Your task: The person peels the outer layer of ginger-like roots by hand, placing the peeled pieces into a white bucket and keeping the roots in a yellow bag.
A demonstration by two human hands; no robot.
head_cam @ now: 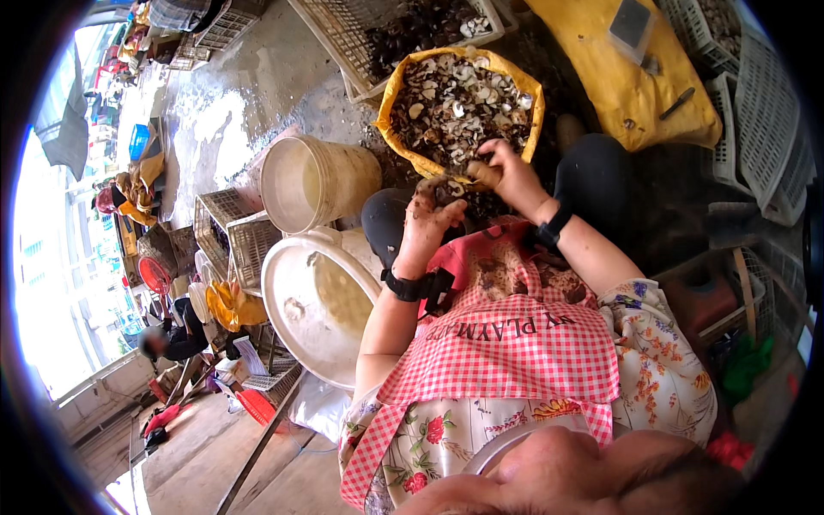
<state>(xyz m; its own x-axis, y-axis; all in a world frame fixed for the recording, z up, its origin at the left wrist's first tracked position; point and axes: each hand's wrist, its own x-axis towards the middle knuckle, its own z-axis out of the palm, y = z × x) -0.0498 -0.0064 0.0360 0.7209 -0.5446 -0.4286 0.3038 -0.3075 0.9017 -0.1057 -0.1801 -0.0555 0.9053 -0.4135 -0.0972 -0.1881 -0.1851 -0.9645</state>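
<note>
My left hand point(425, 222) is at the near edge of a yellow sack point(538, 96) with a rolled rim, its fingers closed around a small dark brown piece point(454, 189) with a pale ring-shaped face. Close beside it on the right is my right hand point(515, 180), fingers bent and partly spread; a brown, blunt thing shows at its thumb, and I cannot tell whether it is a thumb cover or something held. Small white and brown pieces point(460, 106) fill the sack. Below the hands, my red checked apron point(508, 347) has brown dirt on it.
Left of my legs stand a plastic bucket point(347, 183) and a large white tub point(277, 290). A plastic crate point(328, 38) with dark pieces lies beyond the sack. At upper right, a yellow sack point(644, 109) bears a clear box and a dark knife-like tool point(677, 103). A person point(183, 335) is far left.
</note>
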